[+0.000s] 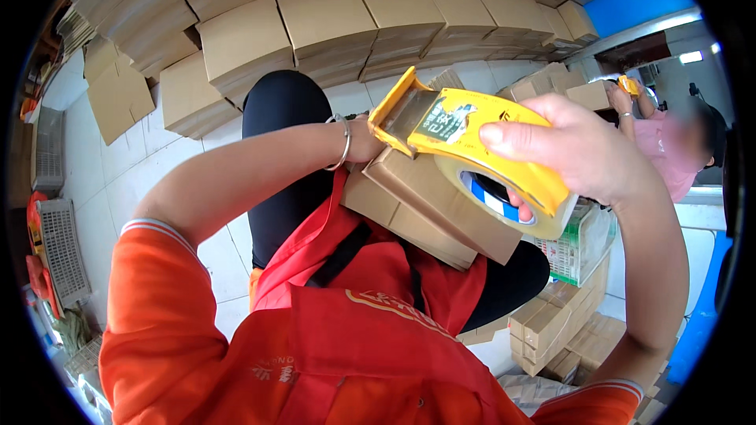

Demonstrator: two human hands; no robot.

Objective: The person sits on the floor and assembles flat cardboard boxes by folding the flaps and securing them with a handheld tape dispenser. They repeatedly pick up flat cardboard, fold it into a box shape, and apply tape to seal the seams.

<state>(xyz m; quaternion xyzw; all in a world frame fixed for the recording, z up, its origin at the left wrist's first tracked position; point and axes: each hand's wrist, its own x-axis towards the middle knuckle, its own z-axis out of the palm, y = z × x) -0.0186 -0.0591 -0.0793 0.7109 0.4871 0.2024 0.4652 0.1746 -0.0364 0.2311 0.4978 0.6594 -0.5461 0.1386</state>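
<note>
My right hand is closed around a yellow tape dispenser, thumb on its near side. A wide roll of clear tape with a blue and white core sits in it. Below the dispenser, a brown cardboard box lies on my lap, tilted, with another cardboard piece or box under its near side. My left hand is at the box's far left corner; the dispenser's head hides its fingers, so its grip does not show.
Stacks of flat-topped cardboard boxes line the far side. Plastic crates stand on the left; a white-green crate and bundled cartons are at right. A person in pink holds another yellow dispenser at far right.
</note>
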